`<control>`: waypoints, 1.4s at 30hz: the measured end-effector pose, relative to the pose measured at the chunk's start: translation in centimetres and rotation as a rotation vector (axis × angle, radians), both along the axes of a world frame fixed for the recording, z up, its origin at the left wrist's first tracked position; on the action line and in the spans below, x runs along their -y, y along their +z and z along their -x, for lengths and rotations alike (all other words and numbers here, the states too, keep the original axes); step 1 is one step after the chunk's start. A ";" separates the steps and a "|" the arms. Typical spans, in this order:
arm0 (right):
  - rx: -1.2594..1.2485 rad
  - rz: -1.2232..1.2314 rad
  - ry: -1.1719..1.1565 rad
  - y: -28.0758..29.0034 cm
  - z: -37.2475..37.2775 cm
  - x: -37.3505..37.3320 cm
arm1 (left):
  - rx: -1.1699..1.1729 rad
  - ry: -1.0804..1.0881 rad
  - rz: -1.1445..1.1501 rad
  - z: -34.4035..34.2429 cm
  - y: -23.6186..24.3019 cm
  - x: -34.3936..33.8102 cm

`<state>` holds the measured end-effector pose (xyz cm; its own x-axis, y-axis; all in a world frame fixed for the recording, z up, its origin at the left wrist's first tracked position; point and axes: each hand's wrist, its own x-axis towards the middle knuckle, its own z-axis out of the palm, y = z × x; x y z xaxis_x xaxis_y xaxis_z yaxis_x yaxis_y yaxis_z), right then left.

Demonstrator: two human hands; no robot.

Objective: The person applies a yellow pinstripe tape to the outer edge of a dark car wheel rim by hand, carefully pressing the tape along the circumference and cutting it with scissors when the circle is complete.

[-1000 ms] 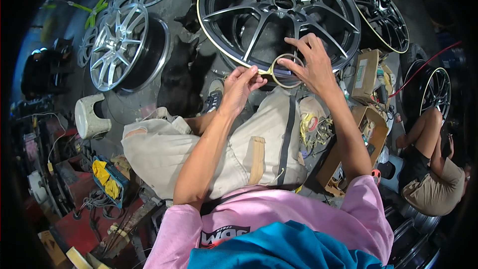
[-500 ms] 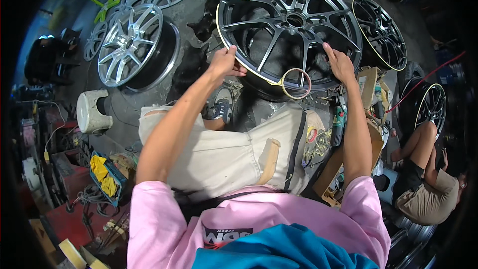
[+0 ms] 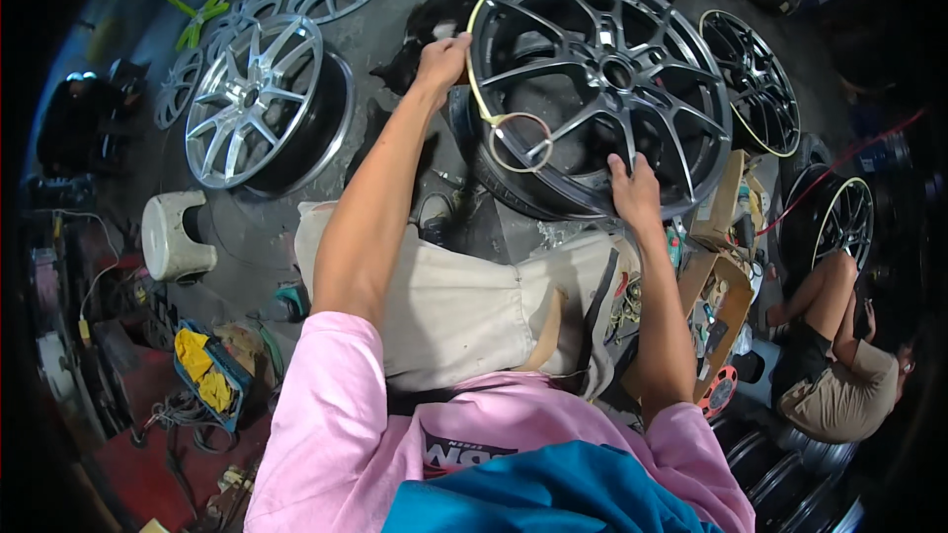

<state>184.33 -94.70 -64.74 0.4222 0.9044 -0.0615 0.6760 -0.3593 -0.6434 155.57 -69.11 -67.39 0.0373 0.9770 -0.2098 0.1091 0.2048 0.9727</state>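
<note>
Remotely, I view tape [image 3: 475, 79] lining the left of the wheel [image 3: 625, 96], roll [image 3: 520, 171] dangling, right edge seemingly bare; left hand [image 3: 444, 64] pinching its left edge, right hand [image 3: 635, 192] at its bottom, grip unclear.

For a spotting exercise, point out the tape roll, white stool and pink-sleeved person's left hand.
Tape roll [image 3: 518, 171]: head view, ring's lower edge.
White stool [image 3: 166, 237]: head view, solid left part.
Left hand [image 3: 441, 66]: head view, back of hand.
</note>
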 end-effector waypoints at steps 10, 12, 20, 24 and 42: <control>0.135 -0.213 0.010 0.3 0.8 -0.4 | 0.207 -0.332 0.226 2.5 2.6 6.8; 0.232 -0.361 0.001 1.0 1.9 -0.5 | 0.262 -0.368 0.271 2.8 2.7 7.9; 0.232 -0.503 0.516 5.5 8.2 -4.6 | 0.280 -0.352 0.317 3.4 3.5 10.1; 0.322 -0.420 0.584 4.4 8.1 -5.6 | 0.350 -0.333 0.373 2.2 3.0 10.7; 0.268 -0.344 0.474 4.8 14.9 1.0 | 0.406 -0.246 0.309 1.3 2.2 13.0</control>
<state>169.44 -95.68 -59.95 -0.0674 0.9460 0.3171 0.8640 0.2143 -0.4556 154.23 -82.06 -65.18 0.3932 0.8251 -0.4058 -0.1807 0.5020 0.8458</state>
